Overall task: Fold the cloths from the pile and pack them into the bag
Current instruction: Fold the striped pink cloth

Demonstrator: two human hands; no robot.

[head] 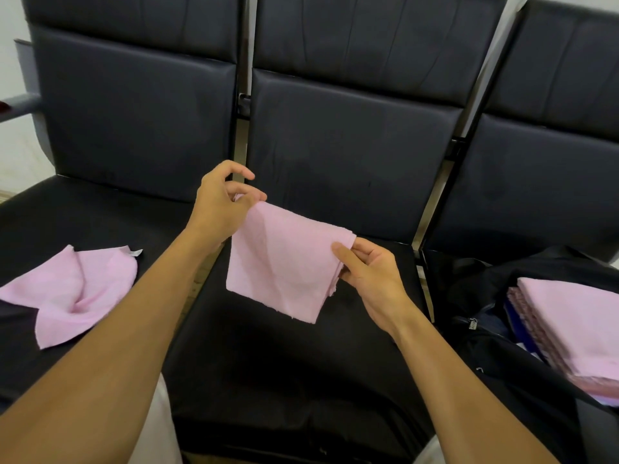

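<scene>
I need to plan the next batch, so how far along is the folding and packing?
Done: a stack of folded pink cloths sits in the black bag. In hand: the left hand and right hand pinch a part-folded pink cloth. Left: one unfolded cloth on the left seat.

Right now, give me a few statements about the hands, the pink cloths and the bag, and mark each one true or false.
1. Both hands hold the same pink cloth above the middle seat. True: the left hand pinches its upper corner and the right hand grips its right edge.
2. The held cloth is spread out in a single flat layer. False: it is folded, with layered edges showing at the right hand.
3. A loose pink cloth lies on the left seat. True.
4. The black bag on the right holds nothing. False: a stack of folded cloths sits in it.
5. The loose cloth is neatly folded. False: it lies rumpled and unfolded.
</scene>
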